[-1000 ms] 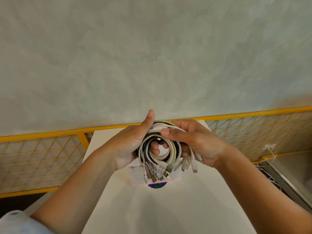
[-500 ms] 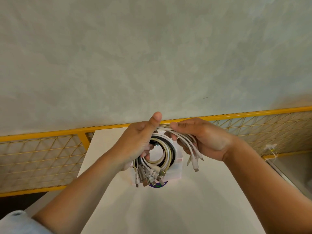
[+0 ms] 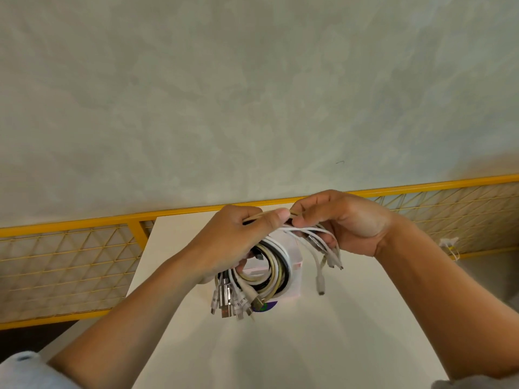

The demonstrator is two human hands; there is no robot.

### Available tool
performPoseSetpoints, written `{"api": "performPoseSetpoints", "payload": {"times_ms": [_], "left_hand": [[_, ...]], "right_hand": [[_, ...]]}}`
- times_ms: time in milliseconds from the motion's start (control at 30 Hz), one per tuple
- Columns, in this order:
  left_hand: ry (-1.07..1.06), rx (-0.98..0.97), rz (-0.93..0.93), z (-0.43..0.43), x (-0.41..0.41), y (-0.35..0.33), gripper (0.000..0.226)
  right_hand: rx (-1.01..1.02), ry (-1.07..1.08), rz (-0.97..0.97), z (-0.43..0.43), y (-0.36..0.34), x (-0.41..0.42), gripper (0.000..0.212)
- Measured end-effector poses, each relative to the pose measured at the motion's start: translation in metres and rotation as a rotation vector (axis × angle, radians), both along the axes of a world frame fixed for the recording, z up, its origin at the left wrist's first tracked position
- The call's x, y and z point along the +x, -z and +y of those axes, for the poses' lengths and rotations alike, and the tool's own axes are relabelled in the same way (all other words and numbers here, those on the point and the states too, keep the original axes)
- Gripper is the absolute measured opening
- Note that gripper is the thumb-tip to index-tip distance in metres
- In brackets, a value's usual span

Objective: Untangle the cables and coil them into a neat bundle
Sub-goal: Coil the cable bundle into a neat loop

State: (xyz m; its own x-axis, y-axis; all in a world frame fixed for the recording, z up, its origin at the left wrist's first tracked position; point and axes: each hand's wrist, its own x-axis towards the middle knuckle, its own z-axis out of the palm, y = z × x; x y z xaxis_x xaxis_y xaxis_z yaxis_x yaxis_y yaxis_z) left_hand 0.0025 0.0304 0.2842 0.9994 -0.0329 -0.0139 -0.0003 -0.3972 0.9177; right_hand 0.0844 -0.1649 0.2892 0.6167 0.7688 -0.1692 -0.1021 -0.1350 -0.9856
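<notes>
Head view showed us the coil of cables (image 3: 271, 266) held just above a small pale box (image 3: 295, 276) on the white table (image 3: 280, 346), near the middle of the frame. Our left hand (image 3: 233, 242) gripped the coil at its nine o'clock side, fingers curled through the loop and thumb pinning a beige strand at twelve o'clock. Our right hand (image 3: 351, 223) sat close beside it at the coil's two o'clock, pinching a few white strands whose loose ends (image 3: 323, 273) dangled toward five o'clock. A cluster of plugs (image 3: 231, 301) hung from the coil at seven o'clock. We judged the step to be laying the last free lengths onto the loop. To do it well, we thought the left grip needed to be firm so the finished turns did not spring apart. The right hand, meanwhile, should feed each strand round in the same direction as the others, untwisted, and bring its plug down beside those at seven o'clock. A yellow mesh rail (image 3: 70, 256) ran from nine to three o'clock behind.
</notes>
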Motion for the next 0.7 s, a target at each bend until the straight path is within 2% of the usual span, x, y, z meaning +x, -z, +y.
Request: {"api": "performPoseSetpoints", "payload": {"times_ms": [167, 267, 433, 533, 700], "left_hand": [[0.054, 0.04, 0.016, 0.002, -0.0024, 0.0017, 0.082], [0.047, 0.024, 0.025, 0.0012, -0.0013, 0.0009, 0.079], [0.045, -0.017, 0.035, 0.0012, -0.0014, -0.0001, 0.069], [0.027, -0.038, 0.012, -0.0007, -0.0013, -0.0018, 0.069], [0.05, -0.031, 0.03, 0.0013, -0.001, -0.0047, 0.058]], "right_hand": [[-0.063, -0.046, -0.12, 0.0007, -0.0016, -0.0001, 0.007], [-0.086, -0.074, -0.143, 0.0001, -0.0001, 0.0, 0.015], [-0.133, -0.081, -0.289, 0.0011, 0.0033, -0.0007, 0.01], [-0.164, -0.117, -0.278, 0.0005, 0.0064, 0.0002, 0.019], [-0.075, -0.124, -0.172, -0.0047, 0.0059, -0.0013, 0.01]]}}
